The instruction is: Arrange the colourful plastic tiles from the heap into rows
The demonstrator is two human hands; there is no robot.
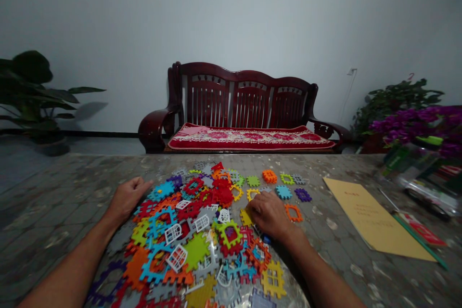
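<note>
left hand [126, 198]: curled at pile's left edge, fingertips hidden, grip unclear | right hand [269, 214]: knuckles up over pile's right side, underside hidden, hold cannot be told | toothed plastic pieces [197, 251]: heaped on patterned table [332, 269], nearest cut off | yellow paper [378, 224]: writing perhaps handwritten, illegible

Lowest plastic pieces [263, 300] cut off; writing [363, 209] on paper [378, 236] unreadable
</note>
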